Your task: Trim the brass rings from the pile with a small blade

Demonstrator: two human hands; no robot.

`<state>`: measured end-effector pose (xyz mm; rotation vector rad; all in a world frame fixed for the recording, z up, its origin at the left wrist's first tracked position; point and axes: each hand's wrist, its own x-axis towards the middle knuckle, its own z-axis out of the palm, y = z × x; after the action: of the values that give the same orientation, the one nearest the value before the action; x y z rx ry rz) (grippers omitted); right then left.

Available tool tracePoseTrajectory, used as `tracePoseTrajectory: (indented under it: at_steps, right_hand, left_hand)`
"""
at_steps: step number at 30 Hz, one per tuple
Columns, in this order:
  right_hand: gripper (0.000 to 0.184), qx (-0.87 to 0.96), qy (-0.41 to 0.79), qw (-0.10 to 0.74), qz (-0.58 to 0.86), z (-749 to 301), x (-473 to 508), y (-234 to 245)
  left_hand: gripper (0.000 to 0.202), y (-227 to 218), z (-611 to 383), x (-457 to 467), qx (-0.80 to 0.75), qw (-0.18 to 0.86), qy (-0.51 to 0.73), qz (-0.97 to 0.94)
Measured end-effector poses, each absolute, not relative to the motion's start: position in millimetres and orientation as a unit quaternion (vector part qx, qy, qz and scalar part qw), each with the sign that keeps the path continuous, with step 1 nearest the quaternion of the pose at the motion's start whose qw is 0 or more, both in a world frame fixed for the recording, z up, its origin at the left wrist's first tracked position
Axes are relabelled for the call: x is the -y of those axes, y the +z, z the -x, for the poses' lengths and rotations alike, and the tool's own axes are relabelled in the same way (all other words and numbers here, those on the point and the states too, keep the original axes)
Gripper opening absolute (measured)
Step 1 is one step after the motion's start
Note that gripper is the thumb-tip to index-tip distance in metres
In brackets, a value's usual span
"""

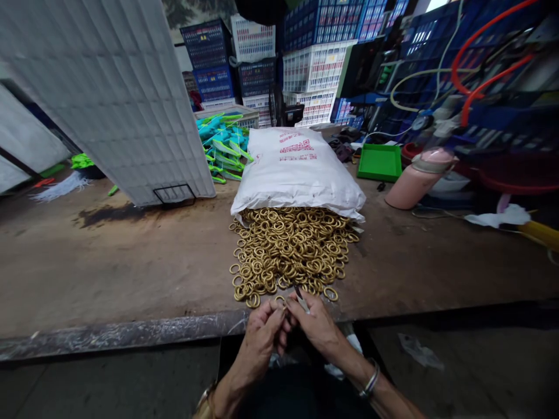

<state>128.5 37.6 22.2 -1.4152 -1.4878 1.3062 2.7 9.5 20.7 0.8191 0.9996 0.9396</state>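
Note:
A heap of several brass-coloured rings (290, 250) spills from the open mouth of a white sack (297, 169) lying on the worn brown table (109, 262). Both hands meet at the table's front edge, just below the heap. My left hand (262, 337) is closed, its fingertips pinching a ring against the other hand. My right hand (317, 323) is closed round a small grey metal piece (301, 299) that sticks up between its fingers. A bracelet sits on each wrist.
A large white ribbed panel (113, 93) leans over the table's left. Green and teal plastic parts (225, 145) lie behind it. A green tray (379, 162), a pink flask (417, 177) and hoses stand at the right. Stacked crates (314, 64) fill the back.

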Motion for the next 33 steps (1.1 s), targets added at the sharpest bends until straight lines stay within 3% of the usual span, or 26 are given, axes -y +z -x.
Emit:
tracePoseTrajectory:
  at_steps: [4,8,14,25,33]
  right_hand:
    - [0.027,0.617,0.446,0.325,0.561,-134,-36,17]
    - [0.014,0.713,0.347,0.241,0.56,-138,-30,12]
    - [0.028,0.768,0.272,0.123,0.566,-134,-24,15]
    - [0.028,0.774,0.24,0.079,0.58,-128,-20,17]
    - [0.021,0.749,0.195,0.08,0.628,-130,-32,20]
  left_hand:
    - [0.024,21,-3,-7,-0.43,0.705,0.448,-0.343]
    - [0.024,22,-2,-8,-0.438,0.691,0.461,-0.344]
    - [0.027,24,-1,-9,-0.462,0.673,0.444,-0.369]
    - [0.031,24,3,-3,-0.496,0.643,0.438,-0.386]
    - [0.028,34,12,25,-0.439,0.709,0.423,-0.355]
